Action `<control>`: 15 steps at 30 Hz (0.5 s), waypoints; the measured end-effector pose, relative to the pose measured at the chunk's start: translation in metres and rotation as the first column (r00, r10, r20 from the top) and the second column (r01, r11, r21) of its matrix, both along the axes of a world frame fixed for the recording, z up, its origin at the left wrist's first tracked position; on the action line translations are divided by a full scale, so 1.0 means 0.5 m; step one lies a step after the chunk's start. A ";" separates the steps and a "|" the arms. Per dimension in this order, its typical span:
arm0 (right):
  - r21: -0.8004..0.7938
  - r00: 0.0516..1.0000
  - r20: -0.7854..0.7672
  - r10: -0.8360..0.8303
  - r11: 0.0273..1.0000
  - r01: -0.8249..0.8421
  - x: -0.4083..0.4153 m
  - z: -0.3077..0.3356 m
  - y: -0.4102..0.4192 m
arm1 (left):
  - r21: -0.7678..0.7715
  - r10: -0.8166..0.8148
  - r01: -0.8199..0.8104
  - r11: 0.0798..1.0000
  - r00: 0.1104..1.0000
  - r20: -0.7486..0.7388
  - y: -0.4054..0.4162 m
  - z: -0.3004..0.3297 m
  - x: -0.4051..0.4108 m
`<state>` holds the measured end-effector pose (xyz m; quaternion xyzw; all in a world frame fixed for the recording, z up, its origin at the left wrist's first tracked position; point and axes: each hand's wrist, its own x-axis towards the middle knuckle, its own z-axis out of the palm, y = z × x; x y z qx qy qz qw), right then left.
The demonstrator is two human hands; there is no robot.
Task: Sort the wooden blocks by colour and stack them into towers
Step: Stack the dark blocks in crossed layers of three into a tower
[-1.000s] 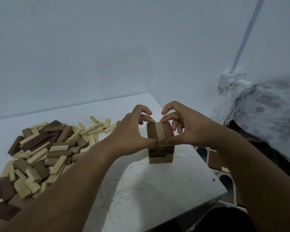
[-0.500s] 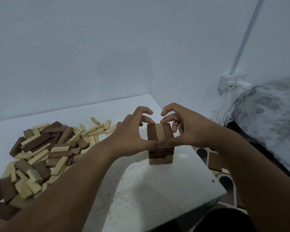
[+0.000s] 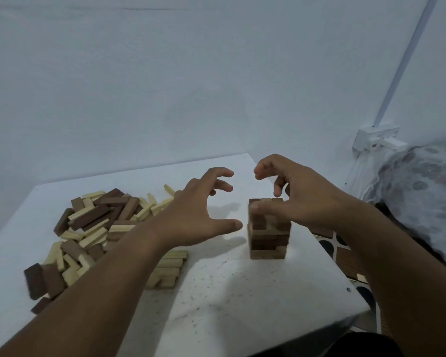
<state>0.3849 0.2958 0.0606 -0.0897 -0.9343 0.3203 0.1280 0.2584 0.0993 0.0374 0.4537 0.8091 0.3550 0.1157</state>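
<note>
Standing at about three o'clock on the white table (image 3: 242, 292), the brown block tower (image 3: 268, 237) is seen upright, its long axis vertical, with a pale block showing in its top layer. The right hand (image 3: 301, 199) is the nearer one: it is held directly over the tower, the thumb laid across the upper front edge and apparently touching it, the other fingers curled loosely above and closed on nothing. The left hand (image 3: 201, 215) is held just beside the tower at its nine o'clock, apart from it, fingers spread and relaxed, nothing held. The loose pile of mixed blocks (image 3: 93, 228) lies at nine o'clock, well apart, nearer the left hand, so the next pick is judged to fall to it. A low stack of pale blocks (image 3: 170, 271) sits under the left forearm.
</note>
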 end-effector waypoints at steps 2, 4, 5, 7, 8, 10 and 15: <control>0.007 0.998 -0.066 0.006 1.000 -0.005 -0.028 0.007 -0.045 | -0.002 0.063 -0.063 0.998 0.997 -0.040 -0.045 0.006 -0.017; 0.020 0.996 -0.085 0.039 0.999 -0.038 -0.067 0.011 -0.095 | -0.001 0.132 -0.132 0.991 0.987 -0.092 -0.097 0.008 -0.043; 0.020 0.994 -0.087 0.063 0.998 -0.061 -0.089 0.011 -0.122 | 0.000 0.161 -0.162 0.987 0.982 -0.096 -0.125 0.010 -0.055; 0.016 0.991 -0.086 0.105 0.994 -0.104 -0.136 0.007 -0.168 | -0.014 0.220 -0.222 0.975 0.972 -0.078 -0.181 0.009 -0.085; 0.014 0.990 -0.077 0.121 0.993 -0.120 -0.162 0.001 -0.190 | -0.024 0.251 -0.253 0.967 0.966 -0.061 -0.209 0.007 -0.101; 0.009 0.988 -0.047 0.147 0.989 -0.146 -0.216 -0.016 -0.229 | -0.046 0.308 -0.310 0.950 0.951 -0.037 -0.260 0.005 -0.137; 0.052 0.991 0.055 0.118 0.991 -0.121 -0.363 -0.070 -0.299 | -0.109 0.441 -0.454 0.884 0.889 -0.126 -0.352 -0.027 -0.239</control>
